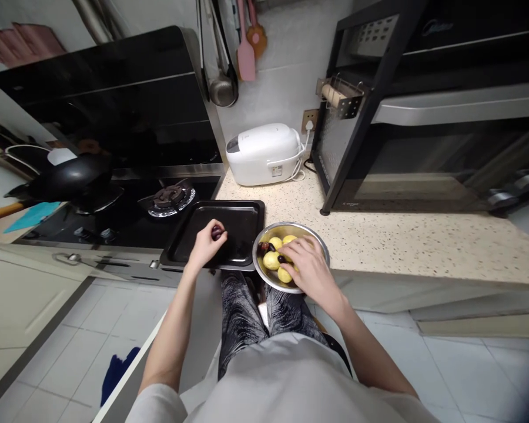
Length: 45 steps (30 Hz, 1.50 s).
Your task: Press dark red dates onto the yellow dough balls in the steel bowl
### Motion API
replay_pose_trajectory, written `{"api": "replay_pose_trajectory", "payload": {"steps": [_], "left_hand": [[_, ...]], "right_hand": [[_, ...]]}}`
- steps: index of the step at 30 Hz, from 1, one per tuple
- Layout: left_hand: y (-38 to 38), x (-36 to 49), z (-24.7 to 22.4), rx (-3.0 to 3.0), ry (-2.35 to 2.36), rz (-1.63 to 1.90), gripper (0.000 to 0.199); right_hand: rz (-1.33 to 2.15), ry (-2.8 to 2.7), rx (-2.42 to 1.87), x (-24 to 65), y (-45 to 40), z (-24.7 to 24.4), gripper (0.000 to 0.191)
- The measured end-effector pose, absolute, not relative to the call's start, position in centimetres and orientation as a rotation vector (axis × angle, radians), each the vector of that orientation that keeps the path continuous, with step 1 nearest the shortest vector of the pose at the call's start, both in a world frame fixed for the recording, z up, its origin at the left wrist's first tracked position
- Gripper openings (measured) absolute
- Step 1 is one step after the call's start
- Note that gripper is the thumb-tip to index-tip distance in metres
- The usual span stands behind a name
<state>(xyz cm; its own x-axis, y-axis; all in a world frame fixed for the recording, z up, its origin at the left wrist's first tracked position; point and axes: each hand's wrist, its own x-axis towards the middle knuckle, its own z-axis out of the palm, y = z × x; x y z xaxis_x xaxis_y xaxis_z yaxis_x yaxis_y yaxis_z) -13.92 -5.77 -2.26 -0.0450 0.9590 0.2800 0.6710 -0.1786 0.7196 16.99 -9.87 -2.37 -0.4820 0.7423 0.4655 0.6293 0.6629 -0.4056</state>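
Observation:
My left hand [207, 242] is closed round dark purple, grape-like fruit [217, 232], held above the black baking tray [242, 218]. At least one rounded piece shows between its thumb and fingers. To the right of the tray stands a round metal bowl [257, 271] with several round yellow fruits [271, 261] and a few dark ones in it. My right hand [306, 261] reaches into this bowl from the right. Its thumb and fingertips close about a small dark grape [281, 259], and its back hides part of the contents. The exact kind of the yellow fruit is unclear.
A white rice cooker [267, 154] stands against the wall behind the tray and bowl. On the left, a black wok [77, 175] sits on the gas hob [170, 198]. A large oven [441, 158] on a black rack occupies the right. Ladles [223, 89] and a pink spatula [245, 59] hang above.

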Motion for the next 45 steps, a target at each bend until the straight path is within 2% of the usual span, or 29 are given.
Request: {"api": "replay_pose_trajectory", "payload": {"steps": [7,18,25,33,38,45], "left_hand": [[-8.1,-21.8,-3.9,1.762,2.371,0.624,0.007],[-9.3,-21.4,-4.5,1.934,2.625,0.257,0.026],[-8.9,-21.3,-4.8,1.977,2.633,0.236,0.039],[-9.3,-21.5,-4.5,1.971,2.559,0.302,0.041],[-9.9,-21.8,-4.7,1.975,2.480,0.452,0.042],[-10.3,-21.2,-4.5,1.991,2.481,0.557,0.041]], "right_hand": [[0.217,-2.321,-0.979,16.3,-9.4,-2.4,0.033],[0.454,-2.181,-0.991,15.1,-8.3,-1.5,0.022],[0.416,-2.279,-0.896,6.3,-10.5,-0.9,0.031],[0.453,-2.498,-1.027,-5.2,-9.0,-1.9,0.038],[0.518,-2.490,-1.116,-7.6,-7.0,-2.1,0.037],[0.572,-2.473,-1.049,-6.0,-7.1,-2.8,0.022]]}}
